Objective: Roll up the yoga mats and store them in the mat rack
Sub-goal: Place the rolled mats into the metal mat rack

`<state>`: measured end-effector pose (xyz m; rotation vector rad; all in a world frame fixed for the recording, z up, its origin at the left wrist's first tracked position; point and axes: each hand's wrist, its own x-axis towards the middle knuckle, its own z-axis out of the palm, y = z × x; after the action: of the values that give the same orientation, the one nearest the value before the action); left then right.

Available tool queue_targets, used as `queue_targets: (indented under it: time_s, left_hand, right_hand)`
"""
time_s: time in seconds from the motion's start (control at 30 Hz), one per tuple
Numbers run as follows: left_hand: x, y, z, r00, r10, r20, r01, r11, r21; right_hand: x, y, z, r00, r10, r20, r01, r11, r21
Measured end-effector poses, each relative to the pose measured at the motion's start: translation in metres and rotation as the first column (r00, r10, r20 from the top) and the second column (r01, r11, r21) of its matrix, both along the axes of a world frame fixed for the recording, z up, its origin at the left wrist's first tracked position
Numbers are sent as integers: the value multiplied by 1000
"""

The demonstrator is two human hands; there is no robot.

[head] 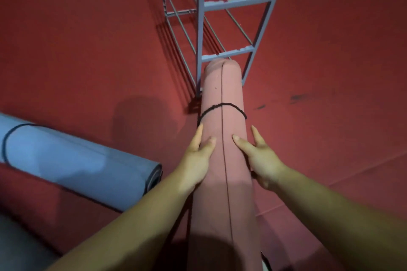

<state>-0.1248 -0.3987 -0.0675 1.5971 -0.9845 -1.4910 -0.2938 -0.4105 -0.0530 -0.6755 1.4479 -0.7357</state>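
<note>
Dim light falls on a red floor (88,39); dark scuffs (297,97) mark it at right.

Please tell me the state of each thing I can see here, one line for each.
rack: standing upright.
pink mat: rolled, tied with a black cord, far end near the rack's lowest rail.
blue mat: rolled, banded, lying on the floor.
left hand: holds the pink mat, thumb on top.
right hand: holds the pink mat, thumb on top.
</note>
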Motion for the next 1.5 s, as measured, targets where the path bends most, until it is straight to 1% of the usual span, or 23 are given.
queue_targets:
  time_s: [0.17,0.37,0.53,0.73,0.87,1.0,1.07,1.13,1.2,1.23,1.3,1.33,1.4,1.5]
  left_hand:
    - [-3,-28,-24,999,15,-43,-15,1000,2]
    - [-17,-55,-40,998,34,-61,-34,999,5]
    - [-28,-72,-47,995,69,-76,-69,998,-4]
    - [-41,-85,-46,995,59,-74,-63,997,-50]
    - [-50,-99,-41,997,39,-59,-45,993,-108]
    - [-52,-120,-37,995,82,-60,-87,993,-76]
    - [-48,-132,-39,995,101,-26,-103,992,-67]
    - [-43,-144,-39,992,124,-25,-124,992,-19]
    - [-36,-148,-41,985,154,-72,-152,988,41]
    - [-33,-147,-44,979,161,-121,-154,986,63]
    - [-27,-142,-51,965,127,-230,-107,989,100]
    - [-24,-138,-53,963,96,-251,-69,991,112]
    - [-21,-131,-59,972,59,-227,-33,993,115]
    - [-17,-123,-62,970,99,-223,-74,990,116]
  right_hand:
    - [-2,-34,-18,1000,11,-22,-11,1000,10]
    - [-12,-65,-36,999,-25,-21,25,999,41]
    - [-20,-85,-47,998,-65,-6,65,998,9]
    - [-33,-104,-45,995,-103,11,104,994,-16]
    - [-44,-120,-39,991,-126,40,128,991,-43]
    - [-40,-138,-36,993,-110,40,112,993,-38]
    - [-36,-149,-37,994,-106,33,107,994,-39]
    - [-33,-162,-40,994,-101,34,102,994,-39]
    - [-28,-173,-40,997,-76,20,77,997,-33]
    - [-25,-177,-40,998,-61,0,61,998,-29]
    - [-19,-181,-42,999,-29,-32,28,999,-18]
    - [-18,-181,-44,999,-12,-40,11,1000,-15]
    - [-14,-180,-50,999,13,-43,-14,1000,-9]
    - [-8,-177,-53,999,40,-36,-41,999,-14]
